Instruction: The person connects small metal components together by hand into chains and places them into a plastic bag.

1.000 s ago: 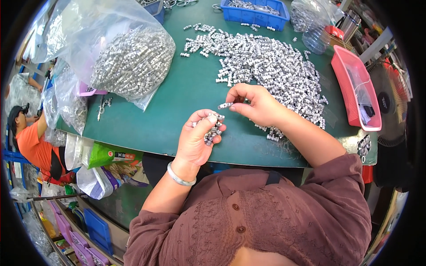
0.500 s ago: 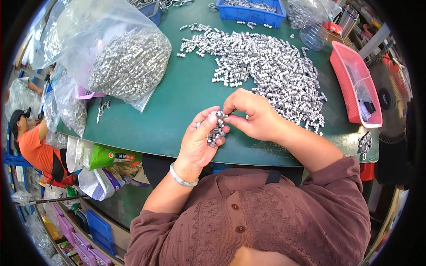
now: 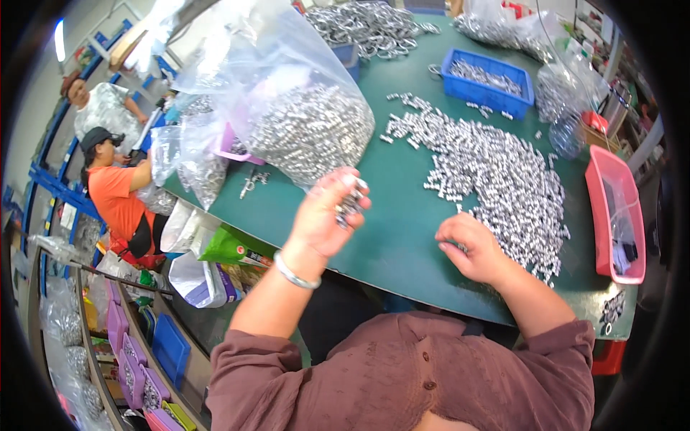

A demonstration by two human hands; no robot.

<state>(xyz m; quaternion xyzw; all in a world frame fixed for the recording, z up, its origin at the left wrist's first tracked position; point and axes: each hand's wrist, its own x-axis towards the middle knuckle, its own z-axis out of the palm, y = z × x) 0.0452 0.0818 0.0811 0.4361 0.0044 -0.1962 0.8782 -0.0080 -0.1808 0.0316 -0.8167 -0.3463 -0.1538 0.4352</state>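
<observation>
My left hand (image 3: 320, 219), with a pale bracelet on its wrist, is closed around several small silvery metal fittings (image 3: 350, 206). It is raised over the near edge of the green table, just in front of a big clear bag (image 3: 316, 133) of similar parts. To the right my right hand (image 3: 473, 248) is curled, thumb close to the fingertips; whether anything is between them is hidden. It is at the near left side of a wide loose pile of short ribbed metal fittings (image 3: 496, 172) spread across the table.
Behind the pile stands a blue bin (image 3: 489, 79) of metal parts. A pink basket (image 3: 614, 215) is at the right edge. Metal rings (image 3: 366, 29) lie heaped at the back. Small parts (image 3: 253, 183) lie beside the bag. Two people, one in an orange shirt (image 3: 118, 194), are at the left.
My right hand has left the fittings in my left hand and moved right, toward the pile. My left hand stays closed on them. The view has swung left, shifting the table rightward and down.
</observation>
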